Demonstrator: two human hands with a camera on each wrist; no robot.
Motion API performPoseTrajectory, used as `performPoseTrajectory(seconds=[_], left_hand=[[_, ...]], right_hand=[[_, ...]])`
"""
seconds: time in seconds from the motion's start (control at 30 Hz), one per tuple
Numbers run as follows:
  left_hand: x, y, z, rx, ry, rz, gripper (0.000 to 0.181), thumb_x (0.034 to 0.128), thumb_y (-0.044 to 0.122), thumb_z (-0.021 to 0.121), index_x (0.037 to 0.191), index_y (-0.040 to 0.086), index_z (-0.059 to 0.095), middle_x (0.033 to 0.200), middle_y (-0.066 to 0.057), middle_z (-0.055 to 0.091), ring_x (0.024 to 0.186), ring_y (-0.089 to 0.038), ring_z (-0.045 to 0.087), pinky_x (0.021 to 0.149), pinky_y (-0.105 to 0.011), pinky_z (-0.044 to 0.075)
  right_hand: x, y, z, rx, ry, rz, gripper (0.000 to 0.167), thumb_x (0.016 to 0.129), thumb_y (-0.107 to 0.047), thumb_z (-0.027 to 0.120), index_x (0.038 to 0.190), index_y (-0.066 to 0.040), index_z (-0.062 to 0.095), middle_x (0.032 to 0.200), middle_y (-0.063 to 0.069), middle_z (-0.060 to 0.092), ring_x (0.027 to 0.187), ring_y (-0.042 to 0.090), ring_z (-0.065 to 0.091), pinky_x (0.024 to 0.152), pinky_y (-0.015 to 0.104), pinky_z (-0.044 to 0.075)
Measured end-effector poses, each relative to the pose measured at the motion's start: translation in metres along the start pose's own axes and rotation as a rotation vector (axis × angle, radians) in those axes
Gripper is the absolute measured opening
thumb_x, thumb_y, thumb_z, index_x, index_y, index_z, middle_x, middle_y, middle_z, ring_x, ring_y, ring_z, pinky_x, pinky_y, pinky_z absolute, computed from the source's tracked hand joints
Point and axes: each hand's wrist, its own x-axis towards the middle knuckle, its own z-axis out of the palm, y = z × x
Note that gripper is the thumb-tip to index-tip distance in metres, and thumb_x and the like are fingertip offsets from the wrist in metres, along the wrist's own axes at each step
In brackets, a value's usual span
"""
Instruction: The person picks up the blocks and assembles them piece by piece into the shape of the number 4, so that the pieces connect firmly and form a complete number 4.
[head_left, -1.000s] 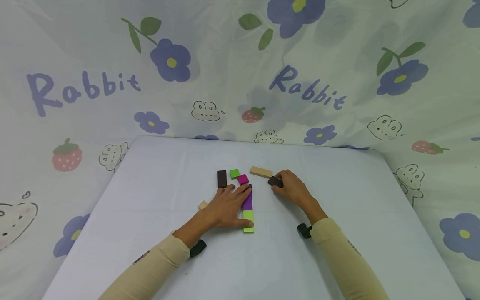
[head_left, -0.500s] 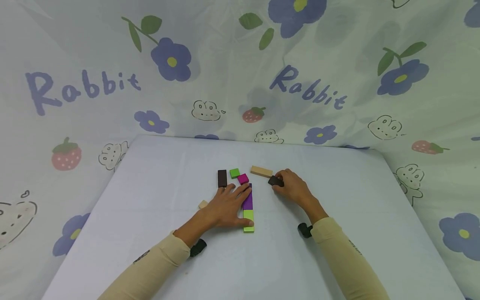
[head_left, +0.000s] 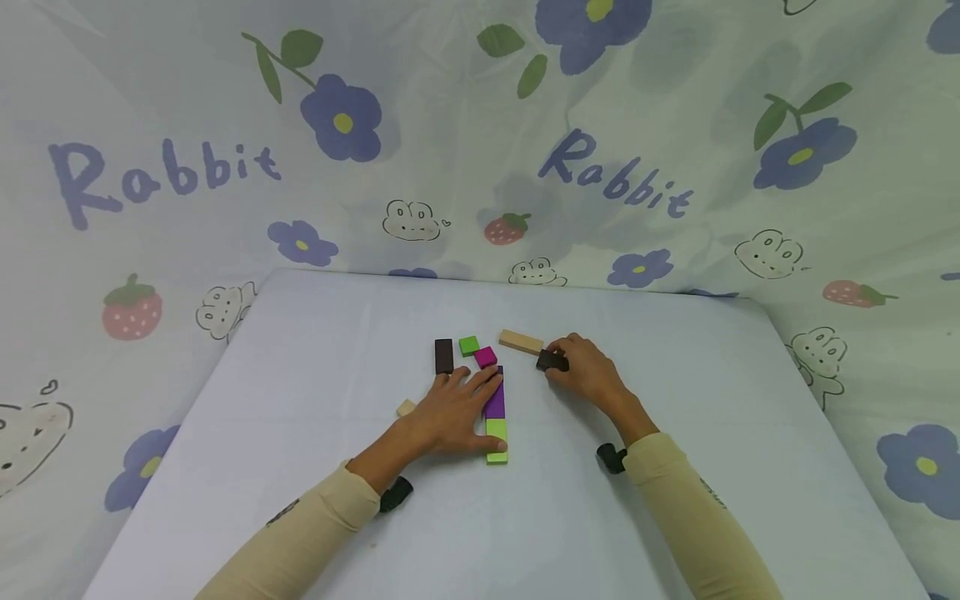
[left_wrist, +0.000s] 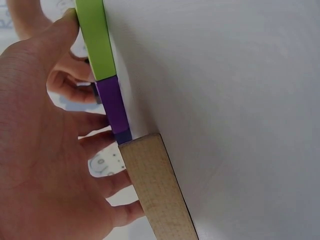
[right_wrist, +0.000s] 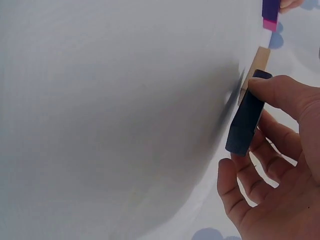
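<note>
Nearest, two beige sleeves (head_left: 701, 521) come over the white surface (head_left: 517, 533), and a wide strip of it lies between them. Beside each wrist there is a black device (head_left: 396, 496). A little farther, a lime block (head_left: 496, 428), a purple block (head_left: 495, 405) and a dark blue block (left_wrist: 123, 137) make one straight row, end to end. The left hand (head_left: 447, 414) lies along the left side of this row with spread fingers; its thumb touches the lime block, and its fingertips reach the far end. It partly covers a small wooden block (head_left: 406, 407). A lane of surface runs between the row and the right hand (head_left: 592, 375), which pinches a dark block (head_left: 551, 362) between thumb and fingers. The dark block is just beside the right end of a wooden bar (head_left: 521, 342); I cannot tell if they touch. Beyond the row are a magenta block (head_left: 486, 357) and a green block (head_left: 468, 346), with a brown block (head_left: 444, 356) to their left. Broad surface extends to both side edges and the far edge, where a printed cloth (head_left: 450, 125) rises.
</note>
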Motion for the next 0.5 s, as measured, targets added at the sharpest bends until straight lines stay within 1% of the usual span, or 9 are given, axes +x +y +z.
performPoseTrajectory(seconds=[0.33, 0.5], left_hand=[[-0.0007, 0.0012, -0.0019, 0.005, -0.002, -0.006, 0.103, 0.0842, 0.076, 0.059, 0.161, 0.015, 0.028, 0.167, -0.004, 0.022, 0.147, -0.04, 0.028, 0.114, -0.062, 0.028], [-0.0011, 0.001, -0.0019, -0.002, 0.0, -0.004, 0.103, 0.0845, 0.076, 0.059, 0.161, 0.015, 0.028, 0.167, -0.004, 0.022, 0.147, -0.04, 0.028, 0.114, -0.062, 0.028]], right_hand=[[-0.0023, -0.006, -0.0033, -0.005, 0.013, -0.028, 0.041, 0.09, -0.02, 0.077, 0.129, -0.01, 0.066, 0.129, 0.013, 0.06, 0.118, 0.03, 0.057, 0.095, 0.052, 0.051], [-0.0021, -0.0096, -0.0039, -0.001, 0.003, -0.031, 0.042, 0.09, -0.019, 0.077, 0.13, -0.011, 0.066, 0.131, 0.013, 0.059, 0.12, 0.031, 0.056, 0.098, 0.052, 0.05]])
